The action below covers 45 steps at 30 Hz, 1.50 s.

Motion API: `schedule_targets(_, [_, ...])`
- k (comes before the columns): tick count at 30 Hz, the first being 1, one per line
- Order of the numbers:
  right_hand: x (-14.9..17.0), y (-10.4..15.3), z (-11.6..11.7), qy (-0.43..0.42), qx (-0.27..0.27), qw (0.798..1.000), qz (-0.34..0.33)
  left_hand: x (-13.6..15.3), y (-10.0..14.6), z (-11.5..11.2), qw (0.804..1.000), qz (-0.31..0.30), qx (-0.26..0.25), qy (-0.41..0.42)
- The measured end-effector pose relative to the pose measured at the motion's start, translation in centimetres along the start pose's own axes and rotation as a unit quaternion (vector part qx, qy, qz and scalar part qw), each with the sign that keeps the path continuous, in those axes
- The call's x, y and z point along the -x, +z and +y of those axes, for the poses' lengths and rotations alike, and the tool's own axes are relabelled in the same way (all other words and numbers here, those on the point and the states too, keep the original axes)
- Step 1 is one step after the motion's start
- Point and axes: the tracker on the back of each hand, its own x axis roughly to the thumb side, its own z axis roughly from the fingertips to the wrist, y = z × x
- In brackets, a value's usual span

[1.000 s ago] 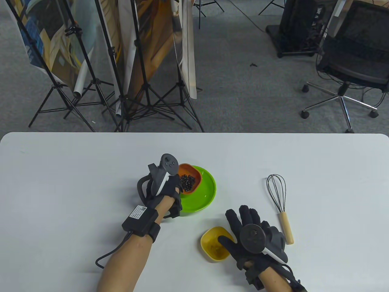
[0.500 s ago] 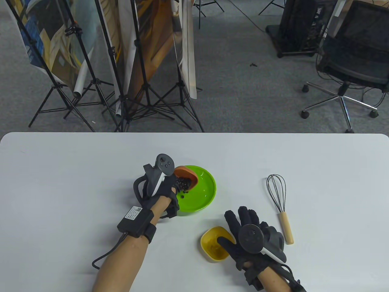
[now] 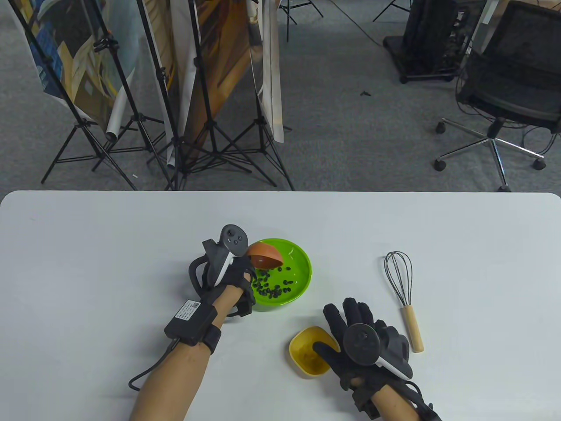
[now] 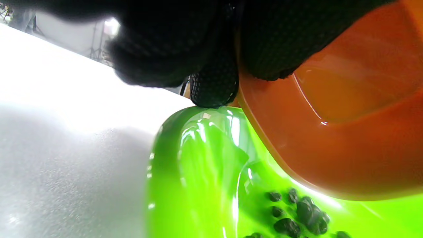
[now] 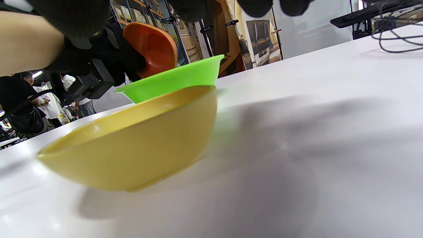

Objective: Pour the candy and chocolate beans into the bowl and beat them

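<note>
My left hand (image 3: pixel 247 271) grips a small orange bowl (image 3: pixel 264 255) and holds it tipped mouth-down over the green bowl (image 3: pixel 302 267). Dark chocolate beans (image 3: pixel 272 287) lie loose on the green bowl's floor. In the left wrist view my gloved fingers (image 4: pixel 214 82) curl over the orange bowl's rim (image 4: pixel 330 148) above the beans (image 4: pixel 304 211). My right hand (image 3: pixel 346 326) lies beside the yellow bowl (image 3: pixel 302 351), fingers straight, thumb over its rim. Yellowish candy sits inside the yellow bowl. A whisk (image 3: pixel 399 276) with a wooden handle lies to the right.
The yellow bowl (image 5: pixel 132 152) stands on the white table (image 3: pixel 87 272) just in front of the green bowl (image 5: pixel 178 81). Tripod stands and an office chair (image 3: pixel 504 101) are on the floor beyond the table's far edge.
My left hand rolled the orange bowl from nearly level to mouth-down, and the beans dropped into the green bowl. The right hand and yellow bowl stayed put.
</note>
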Motion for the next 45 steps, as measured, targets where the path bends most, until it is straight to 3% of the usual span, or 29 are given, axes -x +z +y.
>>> schedule_targets(12, [0.0,0.0,0.0,0.001,-0.008,1.000,0.001,0.7,-0.1,0.7,0.999,-0.014,-0.003,0.035])
schedule_targets(22, [0.0,0.0,0.1,0.002,-0.009,1.000,0.002,3.4,-0.6,2.5,0.999,0.009,-0.019,0.025])
schedule_targets(27, [0.1,0.0,0.0,0.001,-0.009,1.000,0.005,7.4,-1.9,4.0,0.997,0.071,-0.039,-0.013])
schedule_targets(36, [0.4,-0.2,0.2,0.003,-0.017,1.000,0.012,19.5,-4.2,5.5,0.963,0.268,-0.021,0.015])
schedule_targets(41, [0.4,-0.2,0.3,0.004,-0.021,1.000,0.012,23.7,-3.7,5.1,0.950,0.310,-0.011,0.039])
schedule_targets(45, [0.4,-0.2,0.3,0.005,-0.023,1.000,0.013,24.9,-3.6,4.6,0.947,0.319,-0.007,0.046])
